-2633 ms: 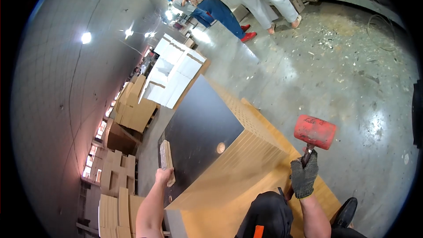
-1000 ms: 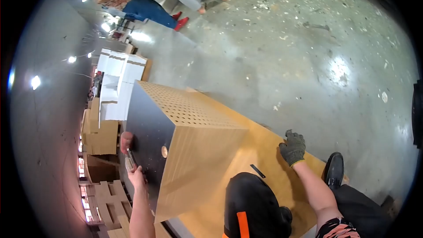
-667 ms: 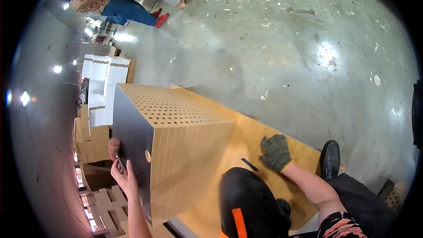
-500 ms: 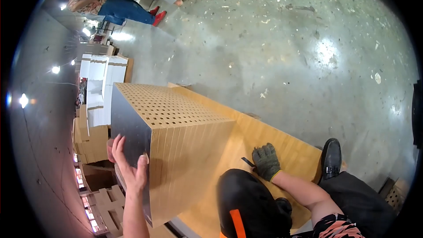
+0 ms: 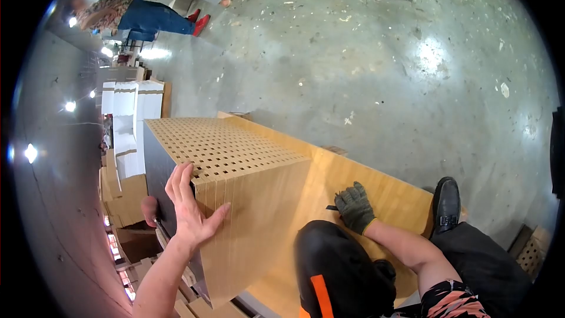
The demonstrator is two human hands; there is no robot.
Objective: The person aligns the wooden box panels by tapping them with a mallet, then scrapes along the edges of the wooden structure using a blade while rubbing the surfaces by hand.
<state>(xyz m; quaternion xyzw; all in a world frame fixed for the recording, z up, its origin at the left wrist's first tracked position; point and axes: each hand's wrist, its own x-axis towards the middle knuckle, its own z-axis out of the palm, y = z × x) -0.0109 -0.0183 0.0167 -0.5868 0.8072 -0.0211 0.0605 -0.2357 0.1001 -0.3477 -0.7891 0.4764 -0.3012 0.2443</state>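
My bare left hand (image 5: 191,209) is at the near upper corner of a stack of perforated boards (image 5: 253,200). Its fingers bend over the dark-faced outer side and top edge, while the thumb presses on the layered edges. The boards stand upright on a wide wooden panel (image 5: 400,194), their rows of small square holes facing up. Lower right, my right hand (image 5: 355,209), in a grey knitted glove, rests on the panel with fingers curled. A thin black strip (image 5: 332,207) sticks out beside the glove; its full shape is hidden.
A reddish rounded object (image 5: 149,209) is left of the stack. White stacked boxes (image 5: 144,109) and brown cardboard (image 5: 126,200) stand behind. Two people (image 5: 153,15) are at upper left on the speckled concrete floor (image 5: 329,53). My knee (image 5: 335,259) and black shoe (image 5: 447,203) are beside the panel.
My left hand has moved from the dark outer face up and over the stack's corner, its thumb now on the layered edges. The gloved hand stays nearly in place. The view has shifted slightly.
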